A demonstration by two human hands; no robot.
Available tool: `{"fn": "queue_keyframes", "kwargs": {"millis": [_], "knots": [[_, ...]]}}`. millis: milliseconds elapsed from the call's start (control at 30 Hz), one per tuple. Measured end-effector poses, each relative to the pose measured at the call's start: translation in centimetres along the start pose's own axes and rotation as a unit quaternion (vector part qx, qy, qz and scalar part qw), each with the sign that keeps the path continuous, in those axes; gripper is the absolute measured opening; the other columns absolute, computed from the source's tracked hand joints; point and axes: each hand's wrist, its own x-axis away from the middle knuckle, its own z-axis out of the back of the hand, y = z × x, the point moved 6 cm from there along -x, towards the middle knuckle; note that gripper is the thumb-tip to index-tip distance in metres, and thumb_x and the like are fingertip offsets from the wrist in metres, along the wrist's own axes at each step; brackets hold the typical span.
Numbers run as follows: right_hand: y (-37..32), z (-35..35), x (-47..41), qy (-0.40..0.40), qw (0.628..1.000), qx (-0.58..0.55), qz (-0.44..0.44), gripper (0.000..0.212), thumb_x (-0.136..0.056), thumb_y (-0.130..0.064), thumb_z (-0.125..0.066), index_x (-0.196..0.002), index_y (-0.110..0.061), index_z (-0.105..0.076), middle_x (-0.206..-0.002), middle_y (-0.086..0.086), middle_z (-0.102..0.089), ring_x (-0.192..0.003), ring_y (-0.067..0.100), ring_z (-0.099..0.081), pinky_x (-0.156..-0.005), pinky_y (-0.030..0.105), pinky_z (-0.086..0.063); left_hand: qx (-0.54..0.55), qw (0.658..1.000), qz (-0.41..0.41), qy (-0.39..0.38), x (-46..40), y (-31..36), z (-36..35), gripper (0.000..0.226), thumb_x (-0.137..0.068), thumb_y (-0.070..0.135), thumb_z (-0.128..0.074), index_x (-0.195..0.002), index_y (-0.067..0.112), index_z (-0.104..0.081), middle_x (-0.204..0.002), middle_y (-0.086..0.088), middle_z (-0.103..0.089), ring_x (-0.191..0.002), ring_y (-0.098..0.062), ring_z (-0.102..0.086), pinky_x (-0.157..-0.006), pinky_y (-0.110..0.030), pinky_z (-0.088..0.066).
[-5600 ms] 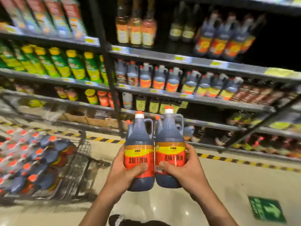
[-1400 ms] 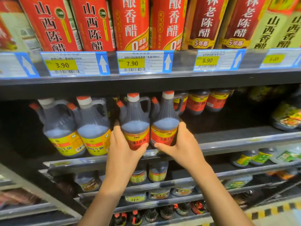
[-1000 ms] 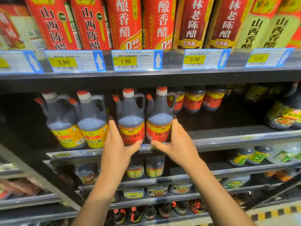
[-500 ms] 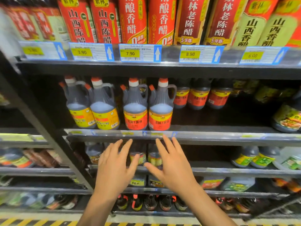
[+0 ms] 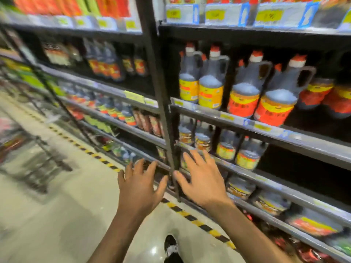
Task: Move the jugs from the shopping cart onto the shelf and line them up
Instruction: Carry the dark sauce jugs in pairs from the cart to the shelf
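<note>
Between loads: two red-label soy sauce jugs [image 5: 260, 92] stand on the shelf [image 5: 266, 130] at 2 o'clock, beside two yellow-label jugs [image 5: 199, 84]. Left hand [image 5: 139, 186] and right hand [image 5: 203, 179] hang empty, fingers spread. Next likely the blurred shopping cart [image 5: 20, 149] at 9 o'clock. Black upright post [image 5: 161, 103] close ahead; open floor leftward.

jug labels and price tags blurred, unreadable
</note>
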Motion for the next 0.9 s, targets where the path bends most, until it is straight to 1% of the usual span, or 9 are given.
{"fn": "queue_keyframes", "kwargs": {"millis": [100, 300, 433, 567, 700, 800, 900], "knots": [[-4.4, -1.1, -0.6, -0.005, 0.999, -0.006, 0.046, 0.069, -0.099, -0.066, -0.028, -0.158, -0.030, -0.027, -0.167, -0.003, -0.020, -0.155, 0.030, -0.008, -0.126, 0.045, -0.012, -0.008, 0.998, 0.064, 0.000, 1.7, -4.6, 0.6, 0.066, -0.083, 0.067, -0.038, -0.133, 0.030, -0.061, -0.139, -0.009, -0.058, -0.129, -0.041, -0.049, -0.103, -0.061, -0.039], [-13.3, -4.8, -3.0, -0.032, 0.991, 0.001, 0.129, 0.070, -0.098, -0.068, -0.024, -0.157, -0.031, -0.026, -0.167, -0.004, -0.020, -0.156, 0.029, -0.004, -0.125, 0.044, -0.006, -0.008, 0.989, 0.145, 0.018, 3.2, -13.5, 1.7, 0.064, -0.085, 0.067, -0.034, -0.130, 0.032, -0.063, -0.139, -0.012, -0.058, -0.132, -0.046, -0.046, -0.104, -0.065, -0.036], [-20.0, -7.4, -5.4, -0.051, 0.983, 0.013, 0.177, 0.071, -0.098, -0.069, -0.023, -0.158, -0.031, -0.022, -0.167, -0.004, -0.019, -0.156, 0.028, -0.001, -0.125, 0.044, -0.005, -0.012, 0.983, 0.179, 0.039, 3.5, -19.5, 2.2, 0.064, -0.085, 0.067, -0.036, -0.130, 0.031, -0.064, -0.138, -0.013, -0.060, -0.130, -0.048, -0.048, -0.102, -0.066, -0.038], [-28.2, -10.7, -8.0, -0.067, 0.975, 0.028, 0.210, 0.071, -0.098, -0.070, -0.022, -0.159, -0.033, -0.020, -0.168, -0.004, -0.018, -0.156, 0.027, 0.002, -0.125, 0.043, -0.006, -0.026, 0.975, 0.217, 0.031, 3.9, -27.8, 1.9, 0.066, -0.085, 0.068, -0.034, -0.133, 0.032, -0.062, -0.138, -0.012, -0.059, -0.130, -0.047, -0.049, -0.102, -0.066, -0.039], [-35.8, -14.4, -10.4, -0.081, 0.969, 0.027, 0.233, 0.070, -0.098, -0.069, -0.022, -0.158, -0.032, -0.021, -0.168, -0.006, -0.017, -0.156, 0.024, 0.004, -0.123, 0.049, -0.016, -0.018, 0.969, 0.240, 0.048, 4.3, -35.3, 1.8, 0.062, -0.083, 0.065, -0.042, -0.122, 0.026, -0.069, -0.131, -0.015, -0.063, -0.122, -0.049, -0.054, -0.096, -0.066, -0.043], [-41.0, -17.0, -12.0, -0.091, 0.962, 0.030, 0.257, 0.067, -0.100, -0.064, -0.026, -0.158, -0.032, -0.024, -0.168, -0.006, -0.019, -0.157, 0.025, 0.001, -0.125, 0.044, -0.008, -0.016, 0.966, 0.250, 0.070, 4.6, -40.2, 1.9, 0.059, -0.084, 0.062, -0.044, -0.120, 0.023, -0.070, -0.129, -0.017, -0.063, -0.119, -0.049, -0.055, -0.094, -0.064, -0.044], [-45.5, -18.7, -13.5, -0.093, 0.957, 0.029, 0.274, 0.066, -0.100, -0.062, -0.027, -0.158, -0.030, -0.026, -0.167, -0.003, -0.023, -0.156, 0.027, -0.006, -0.126, 0.042, -0.007, -0.015, 0.959, 0.275, 0.070, 4.5, -44.8, 1.9, 0.059, -0.084, 0.062, -0.043, -0.121, 0.024, -0.069, -0.129, -0.015, -0.063, -0.119, -0.048, -0.056, -0.094, -0.065, -0.046]]}}
